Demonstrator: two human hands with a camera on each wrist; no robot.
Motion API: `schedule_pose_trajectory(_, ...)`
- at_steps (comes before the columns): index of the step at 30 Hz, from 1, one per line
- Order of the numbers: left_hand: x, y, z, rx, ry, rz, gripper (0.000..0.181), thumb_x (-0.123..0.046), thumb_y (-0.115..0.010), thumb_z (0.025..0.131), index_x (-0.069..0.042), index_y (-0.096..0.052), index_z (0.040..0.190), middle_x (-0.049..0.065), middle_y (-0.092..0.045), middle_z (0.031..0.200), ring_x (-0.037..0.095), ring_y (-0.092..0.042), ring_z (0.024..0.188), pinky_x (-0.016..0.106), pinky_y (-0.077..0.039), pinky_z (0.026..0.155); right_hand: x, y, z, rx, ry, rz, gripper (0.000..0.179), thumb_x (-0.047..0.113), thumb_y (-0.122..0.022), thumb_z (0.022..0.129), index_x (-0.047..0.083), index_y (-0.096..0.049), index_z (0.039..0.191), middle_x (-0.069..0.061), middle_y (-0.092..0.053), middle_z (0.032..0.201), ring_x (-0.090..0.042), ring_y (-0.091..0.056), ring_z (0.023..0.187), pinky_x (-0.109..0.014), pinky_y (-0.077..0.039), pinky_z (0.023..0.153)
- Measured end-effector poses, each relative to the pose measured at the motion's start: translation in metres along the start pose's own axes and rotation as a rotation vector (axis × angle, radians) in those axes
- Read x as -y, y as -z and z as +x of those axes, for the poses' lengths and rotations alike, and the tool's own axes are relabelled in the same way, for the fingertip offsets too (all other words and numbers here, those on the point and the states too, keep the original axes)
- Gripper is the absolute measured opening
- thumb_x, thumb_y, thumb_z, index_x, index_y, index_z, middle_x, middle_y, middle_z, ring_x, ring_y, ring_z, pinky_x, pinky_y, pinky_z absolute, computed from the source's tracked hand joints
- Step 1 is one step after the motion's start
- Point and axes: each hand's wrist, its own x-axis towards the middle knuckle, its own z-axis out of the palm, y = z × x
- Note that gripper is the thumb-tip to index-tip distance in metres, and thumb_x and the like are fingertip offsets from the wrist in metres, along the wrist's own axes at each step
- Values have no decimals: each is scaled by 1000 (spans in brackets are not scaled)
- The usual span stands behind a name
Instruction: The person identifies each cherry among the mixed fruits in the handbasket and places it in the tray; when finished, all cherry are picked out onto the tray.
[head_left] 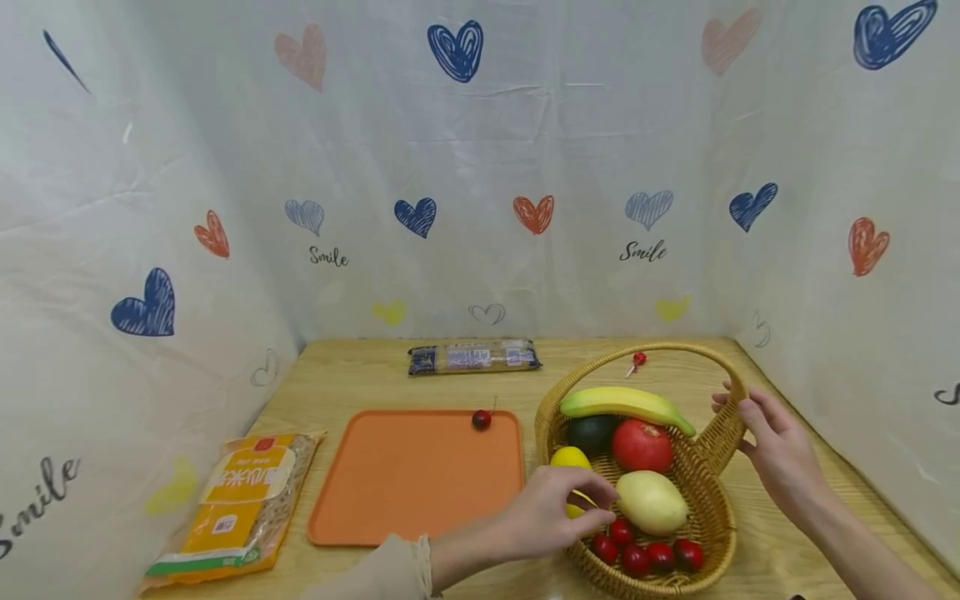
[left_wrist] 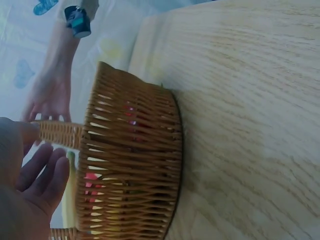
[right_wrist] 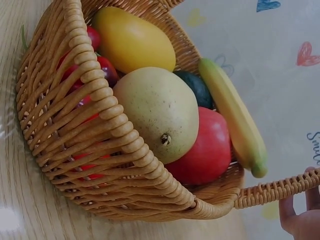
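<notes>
A round wicker basket (head_left: 716, 542) stands at the front right, filled with fruit. My right hand (head_left: 780, 442) grips the right side of its arched handle (head_left: 690, 348), thumb in front and fingers behind. Over the basket's near left rim is my left hand (head_left: 551, 512), thumb and fingers curved apart with nothing seen between them. Its fingertips are close above several cherries (head_left: 636, 560) and beside a pale yellow pear (head_left: 651, 502). Partly hidden behind it lies a yellow mango (right_wrist: 135, 40). A banana (head_left: 626, 404), a dark green fruit (head_left: 589, 435) and a red pomegranate (head_left: 642, 446) fill the back.
Left of the basket lies an orange tray (head_left: 416, 479) with one stemmed cherry (head_left: 482, 419) at its far right corner. A bag of grain (head_left: 240, 504) is at the left edge. A long plastic packet (head_left: 474, 357) and a red lollipop (head_left: 639, 359) lie at the back.
</notes>
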Motion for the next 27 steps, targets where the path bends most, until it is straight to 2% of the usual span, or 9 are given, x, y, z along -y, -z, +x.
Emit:
schedule_pose_trajectory(4, 4, -11, 5, 38, -20, 4, 16, -11, -63, 91, -3, -65, 106, -1, -68, 96, -9, -56, 89, 9, -48, 71, 0, 0, 0, -6, 2, -21, 32, 14, -42, 101, 10, -51, 132, 6, -61, 114, -3, -55, 106, -18, -50, 77)
schedule_pose_trajectory(7, 3, -21, 11, 93, -13, 35, 18, -13, -64, 92, -5, -66, 108, -1, -69, 97, -12, -55, 86, 7, -47, 69, 0, 0, 0, -5, 2, -27, 32, 14, -42, 102, 9, -50, 133, 6, -61, 114, -3, -55, 107, -18, -50, 77)
schedule_pose_trajectory(13, 1, -35, 27, 234, 39, 208, 21, -22, -66, 90, -12, -70, 109, -13, -68, 93, -19, -50, 77, 2, -42, 66, -1, 0, 0, -2, -3, -21, 31, 14, -42, 102, 11, -51, 131, 5, -61, 115, -4, -54, 107, -19, -50, 77)
schedule_pose_trajectory(17, 0, -40, 34, 337, 60, 337, 21, -26, -68, 89, -18, -72, 107, -18, -65, 86, -15, -47, 69, 2, -38, 62, -1, 0, 0, -3, -3, -21, 31, 14, -42, 102, 10, -52, 130, 5, -61, 115, -5, -54, 108, -19, -49, 78)
schedule_pose_trajectory(22, 1, -45, 41, 458, 93, 446, 28, -31, -71, 86, -23, -70, 112, -20, -65, 88, -13, -47, 69, 2, -35, 62, -1, 0, 0, -3, 5, -21, 31, 13, -42, 102, 10, -52, 131, 5, -61, 116, -5, -53, 109, -19, -49, 78)
schedule_pose_trajectory(27, 2, -50, 47, 524, 122, 436, 29, -28, -72, 85, -21, -70, 113, -19, -65, 84, -14, -47, 68, 1, -36, 62, -2, 0, 0, -3, 5, -15, 30, 13, -42, 102, 10, -52, 130, 6, -61, 116, -4, -53, 109, -18, -49, 78)
